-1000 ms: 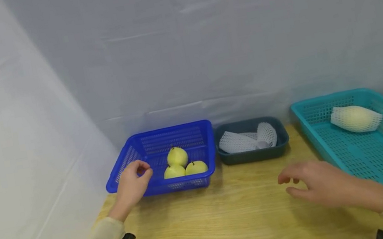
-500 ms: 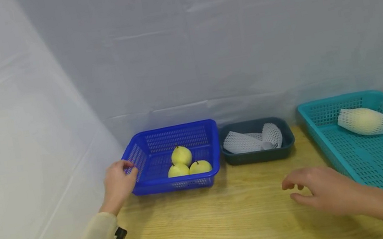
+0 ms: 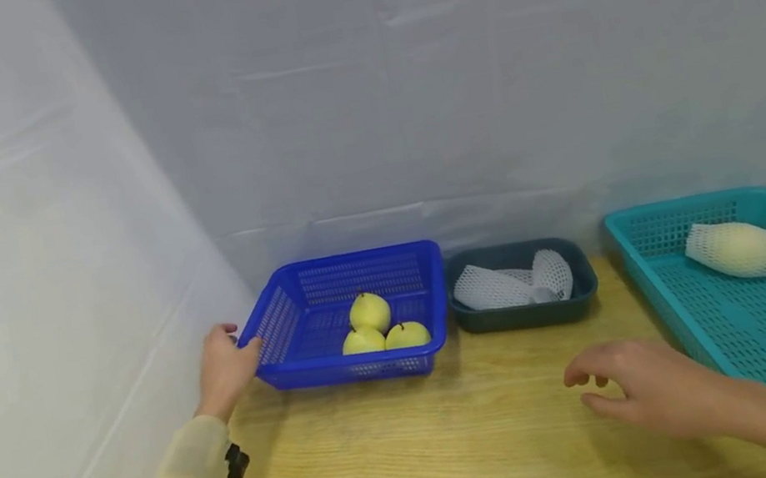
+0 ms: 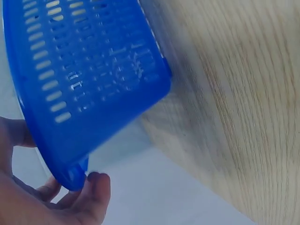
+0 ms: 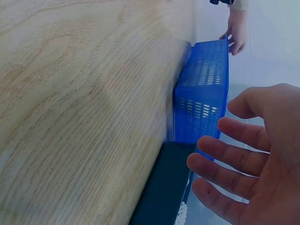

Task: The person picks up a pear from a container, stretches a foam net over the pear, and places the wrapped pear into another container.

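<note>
blue basket (image 3: 325,325), left hand (image 3: 222,367) gripping rim (image 4: 70,178), right hand (image 3: 651,384) relaxed, 3 pears (image 3: 369,313) clear only in head view

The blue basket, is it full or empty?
Neither: the head view shows three yellow fruits inside the blue basket, with bare space beside them.

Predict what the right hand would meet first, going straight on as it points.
Probably the blue basket, around its near right corner, beyond some table; depth is unclear, so the right hand might pass over it.
</note>
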`<state>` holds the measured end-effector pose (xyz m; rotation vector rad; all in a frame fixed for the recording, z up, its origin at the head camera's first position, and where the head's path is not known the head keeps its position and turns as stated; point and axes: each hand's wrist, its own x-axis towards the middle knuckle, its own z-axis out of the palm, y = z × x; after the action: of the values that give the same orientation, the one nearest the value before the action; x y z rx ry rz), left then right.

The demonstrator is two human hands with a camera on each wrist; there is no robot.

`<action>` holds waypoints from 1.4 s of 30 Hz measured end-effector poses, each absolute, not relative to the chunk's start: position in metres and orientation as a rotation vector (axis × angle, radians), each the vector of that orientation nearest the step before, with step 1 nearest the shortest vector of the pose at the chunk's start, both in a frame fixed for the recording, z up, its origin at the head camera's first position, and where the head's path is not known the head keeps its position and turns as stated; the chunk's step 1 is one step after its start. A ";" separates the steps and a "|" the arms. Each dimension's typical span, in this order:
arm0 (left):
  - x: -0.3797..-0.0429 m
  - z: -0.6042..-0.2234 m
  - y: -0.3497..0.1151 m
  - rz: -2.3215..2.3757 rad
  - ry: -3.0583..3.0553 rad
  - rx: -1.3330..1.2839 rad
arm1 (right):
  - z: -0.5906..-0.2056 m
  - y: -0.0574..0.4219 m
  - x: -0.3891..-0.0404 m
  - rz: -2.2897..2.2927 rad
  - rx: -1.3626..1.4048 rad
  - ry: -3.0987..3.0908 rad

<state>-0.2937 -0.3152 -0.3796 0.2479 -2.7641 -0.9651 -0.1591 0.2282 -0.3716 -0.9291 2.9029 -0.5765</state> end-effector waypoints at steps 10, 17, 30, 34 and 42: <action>-0.298 -0.386 -0.328 -0.929 -2.907 0.328 | -0.371 0.225 -0.160 -0.590 -0.958 2.907; -0.300 -0.388 -0.333 -0.848 -2.984 0.281 | -0.368 0.216 -0.172 -0.584 -0.985 2.887; -0.295 -0.385 -0.330 -0.886 -3.079 0.273 | -0.346 0.179 -0.209 -0.583 -1.176 2.829; -0.297 -0.387 -0.329 -0.852 -3.085 0.278 | -0.343 0.164 -0.222 -0.549 -1.206 2.825; -0.300 -0.389 -0.331 -0.788 -3.115 0.289 | -0.339 0.132 -0.253 -0.529 -1.187 2.738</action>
<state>-0.3003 -0.3312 -0.3894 0.2889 -3.1150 -0.7879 -0.2530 0.1322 -0.3385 -1.1873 2.7385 -0.5295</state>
